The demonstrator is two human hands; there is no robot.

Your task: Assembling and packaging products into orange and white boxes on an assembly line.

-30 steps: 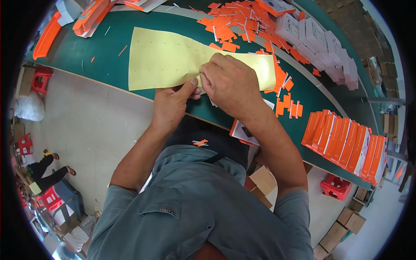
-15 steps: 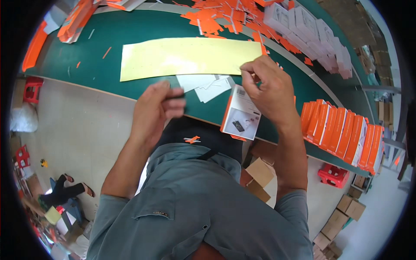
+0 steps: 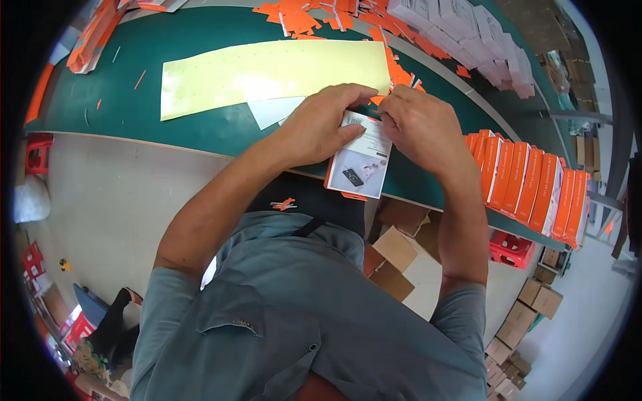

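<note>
A small white and orange carton (image 3: 360, 174), with a device pictured on its face, lies tilted at the table's near edge. My left hand (image 3: 321, 127) grips it from the left, thumb on its face and fingers curled past its far end. At the far right corner of the carton, my right hand (image 3: 424, 127) is closed in a pinch; whatever its fingertips hold is too small to make out. Beyond both hands a long pale-yellow sheet (image 3: 267, 70) lies flat, partly over some white papers (image 3: 273, 112).
The green table (image 3: 200, 30) carries a row of orange cartons (image 3: 528, 184) on the right. Orange scraps (image 3: 294, 17) and stacked white boxes (image 3: 461, 33) lie at the back. Orange packaging (image 3: 93, 40) sits far left. Below are brown cardboard boxes (image 3: 394, 250) and a red stool (image 3: 511, 248).
My left hand has moved right and taken hold of the carton. My right hand has left the yellow sheet's right end and come to the carton's far corner. The whole view has shifted slightly.
</note>
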